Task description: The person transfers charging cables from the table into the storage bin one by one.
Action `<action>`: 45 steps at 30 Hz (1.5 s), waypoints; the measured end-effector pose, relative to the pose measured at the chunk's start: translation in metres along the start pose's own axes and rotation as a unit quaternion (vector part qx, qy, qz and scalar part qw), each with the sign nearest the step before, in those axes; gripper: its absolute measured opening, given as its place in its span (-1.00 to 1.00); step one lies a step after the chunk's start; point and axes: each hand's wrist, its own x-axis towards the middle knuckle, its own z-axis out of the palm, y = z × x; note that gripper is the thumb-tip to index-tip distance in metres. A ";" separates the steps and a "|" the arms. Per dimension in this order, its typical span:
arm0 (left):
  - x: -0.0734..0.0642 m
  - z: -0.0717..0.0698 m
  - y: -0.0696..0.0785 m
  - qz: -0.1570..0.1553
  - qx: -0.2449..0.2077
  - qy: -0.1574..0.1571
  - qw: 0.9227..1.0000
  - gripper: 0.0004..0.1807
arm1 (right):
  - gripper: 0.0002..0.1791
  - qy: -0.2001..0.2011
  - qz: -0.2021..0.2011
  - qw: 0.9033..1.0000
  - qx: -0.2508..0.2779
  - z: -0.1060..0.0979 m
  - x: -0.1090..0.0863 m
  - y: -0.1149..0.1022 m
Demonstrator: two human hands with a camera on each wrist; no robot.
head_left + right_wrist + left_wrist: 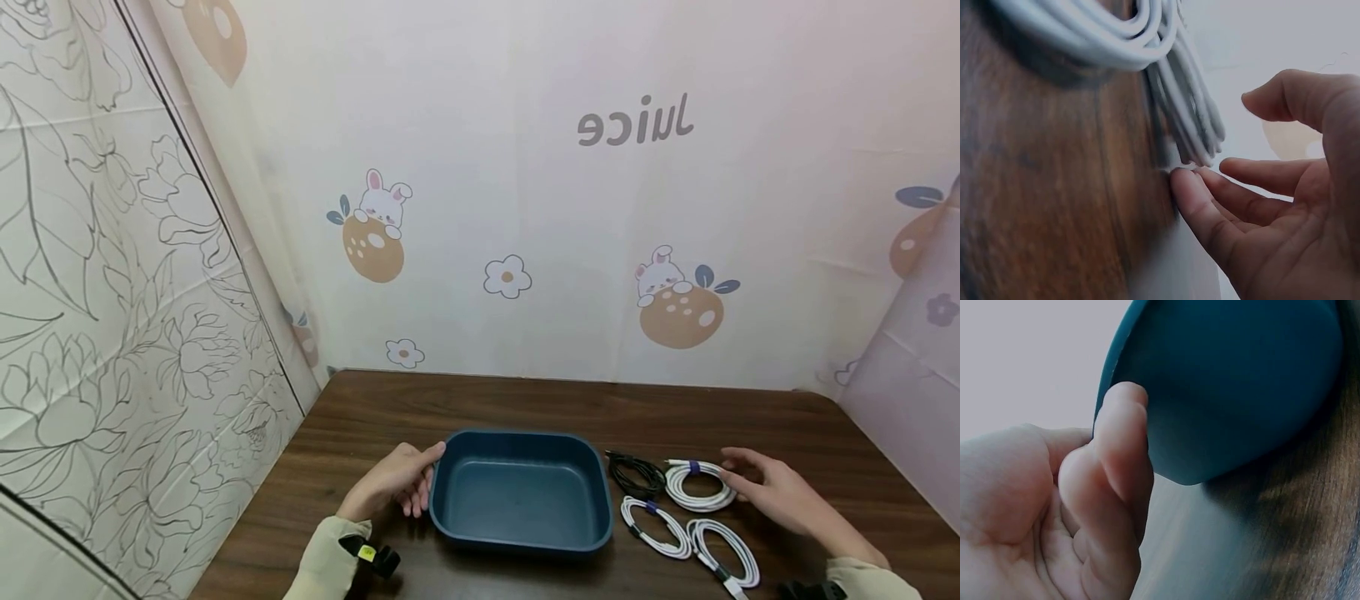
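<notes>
A dark blue rectangular tray stands on the table. My left hand pinches its left rim, thumb at the top edge and fingers against the outer wall; the left wrist view shows the curled fingers beside the blue wall. To the right of the tray lies a coiled white cable with a purple tie. My right hand is at that coil's right side, thumb and fingers spread apart. In the right wrist view its fingertips are right at the end of a white coil, with the thumb away from it.
Between tray and right hand lie a coiled black cable and two more white coils, one nearer the tray and one in front with a plug end. A patterned curtain hangs behind the wooden table.
</notes>
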 end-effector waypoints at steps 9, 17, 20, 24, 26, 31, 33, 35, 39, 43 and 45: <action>0.001 0.000 0.001 -0.001 0.003 0.005 1.000 -0.26 | -0.44 -0.011 0.000 1.000 -0.001 -0.001 0.000 0.000; 0.002 0.002 0.001 0.003 -0.003 0.007 1.000 -0.26 | -0.52 -0.010 0.003 1.000 0.006 -0.001 0.000 0.000; 0.002 0.002 0.001 0.005 -0.005 0.006 1.000 -0.27 | -0.53 -0.009 0.002 1.000 0.002 -0.001 0.001 0.000; 0.002 0.002 0.001 0.007 -0.006 0.005 1.000 -0.26 | -0.53 -0.002 -0.002 1.000 -0.012 0.000 0.001 0.002; 0.002 0.003 0.000 0.010 -0.005 0.005 1.000 -0.26 | -0.53 0.004 -0.006 1.000 -0.019 0.000 0.001 0.002; 0.001 0.003 0.000 0.016 -0.002 0.004 1.000 -0.25 | -0.57 0.019 -0.016 0.999 -0.029 0.000 0.000 0.004; 0.001 0.003 0.001 0.016 -0.003 0.003 1.000 -0.25 | -0.58 0.021 -0.019 0.999 -0.026 0.000 -0.001 0.004; 0.002 0.003 0.001 0.015 -0.004 0.002 1.000 -0.26 | -0.59 0.023 -0.020 0.999 -0.020 0.000 -0.001 0.005; 0.002 0.004 0.001 0.016 -0.003 0.004 1.000 -0.26 | -0.59 0.022 -0.019 1.000 -0.003 0.001 -0.002 0.005; 0.000 0.004 0.001 0.015 0.001 0.007 1.000 -0.26 | -0.58 0.019 -0.013 1.000 0.005 0.001 -0.001 0.004; 0.000 0.004 0.000 0.013 0.001 0.007 1.000 -0.26 | -0.58 0.017 -0.010 1.000 0.008 0.001 -0.001 0.003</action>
